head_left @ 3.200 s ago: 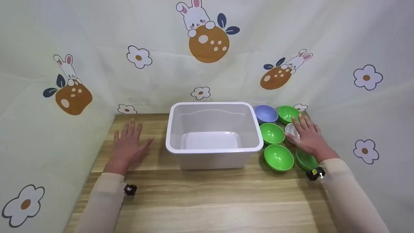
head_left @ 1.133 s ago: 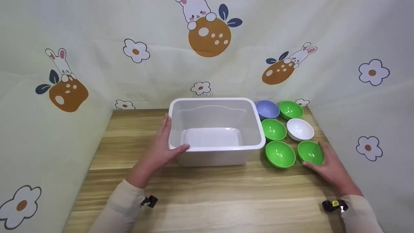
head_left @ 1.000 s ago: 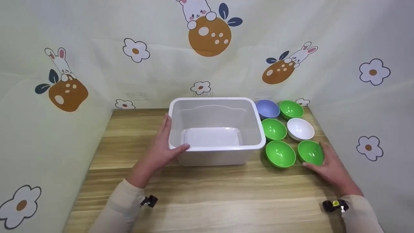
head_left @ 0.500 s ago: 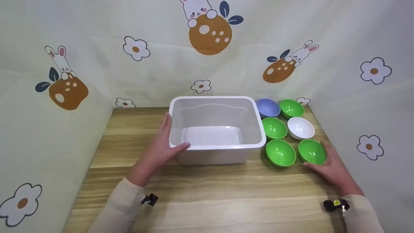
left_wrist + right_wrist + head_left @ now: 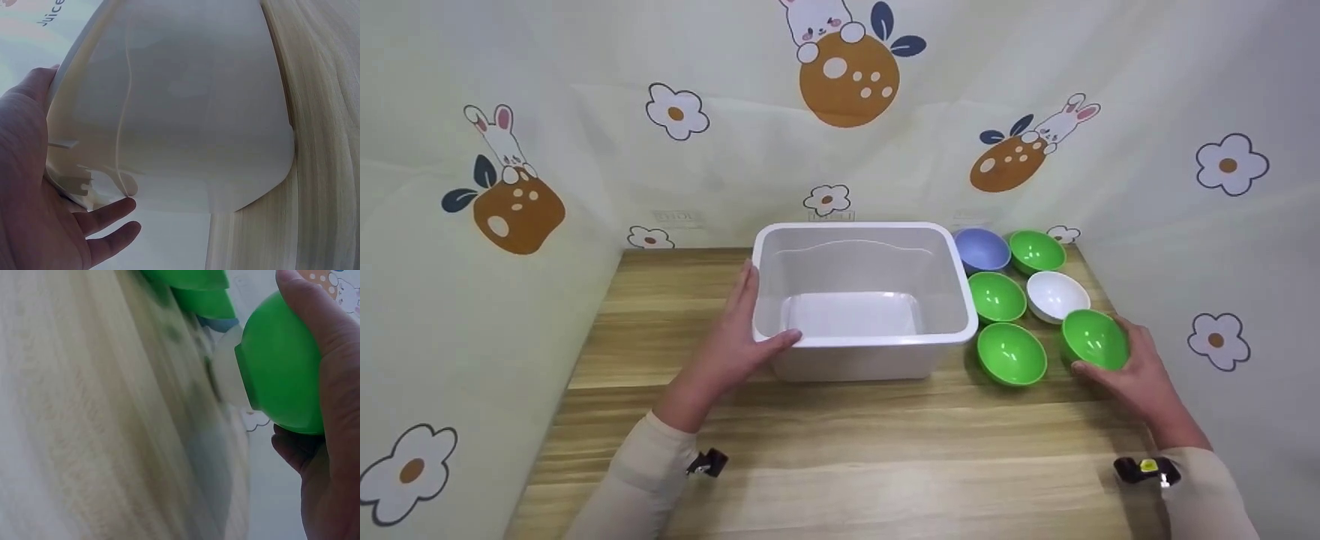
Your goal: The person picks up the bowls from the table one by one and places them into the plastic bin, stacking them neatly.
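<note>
Glossy green bowl [image 5: 1095,340] — round, footed

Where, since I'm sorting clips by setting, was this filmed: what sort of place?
Probably a makeshift recording booth, though I can't be sure: rabbit-and-flower sheeting walls in a wood-grain tabletop on three visible sides, and a small black device sits at each wrist.

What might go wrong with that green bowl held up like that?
The held green bowl could slip, since only the right hand holds it. It might also clip the white bowl, which looks very near. And the left hand, against the white bin, might nudge that toward the middle green bowl beside it.
</note>
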Demonstrator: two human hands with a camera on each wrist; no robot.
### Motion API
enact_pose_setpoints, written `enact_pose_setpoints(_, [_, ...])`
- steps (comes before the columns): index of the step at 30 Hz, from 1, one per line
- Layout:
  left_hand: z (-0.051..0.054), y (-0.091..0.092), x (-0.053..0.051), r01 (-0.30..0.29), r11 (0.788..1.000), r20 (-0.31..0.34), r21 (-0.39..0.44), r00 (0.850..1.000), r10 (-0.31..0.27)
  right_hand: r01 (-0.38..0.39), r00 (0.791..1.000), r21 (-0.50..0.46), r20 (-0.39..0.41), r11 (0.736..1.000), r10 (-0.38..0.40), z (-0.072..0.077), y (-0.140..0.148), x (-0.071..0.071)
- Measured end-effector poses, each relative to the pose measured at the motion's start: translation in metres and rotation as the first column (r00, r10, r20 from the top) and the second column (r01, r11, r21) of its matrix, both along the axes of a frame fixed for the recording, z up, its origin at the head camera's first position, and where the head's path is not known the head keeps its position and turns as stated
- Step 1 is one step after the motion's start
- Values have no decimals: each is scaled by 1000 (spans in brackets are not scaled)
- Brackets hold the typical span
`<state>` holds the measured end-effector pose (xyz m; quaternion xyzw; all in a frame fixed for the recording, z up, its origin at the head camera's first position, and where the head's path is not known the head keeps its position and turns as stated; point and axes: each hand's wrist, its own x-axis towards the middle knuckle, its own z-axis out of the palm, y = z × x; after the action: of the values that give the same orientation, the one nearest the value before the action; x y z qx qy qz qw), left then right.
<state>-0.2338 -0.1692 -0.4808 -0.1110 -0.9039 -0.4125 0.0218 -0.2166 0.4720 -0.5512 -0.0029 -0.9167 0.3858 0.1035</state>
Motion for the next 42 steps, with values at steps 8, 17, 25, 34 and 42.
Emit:
enact_pose_setpoints(8, [-1,-2,2,0,1000,-4,-6,1000,0,-46,999,-22,2,999,46,28,-20,-6])
enact_pose_setpoints(17, [-1,-2,1,0,1000,-6,1,1000,0,-128,990,3,-51,992,128,56,-47,-18])
enact_pose_setpoints(25, [1,0,-1,-8,999,-10,-35,1000,8,-197,980,-43,-48,980,194,83,-74,-26])
enact_pose_setpoints(34, [4,-1,1,-25,981,-81,-191,997,10,-227,972,-44,-70,973,224,104,-111,-34])
enact_pose_setpoints(42, [4,0,0,-26,970,-87,-241,996,5,-277,958,-12,-85,961,276,119,-144,-40])
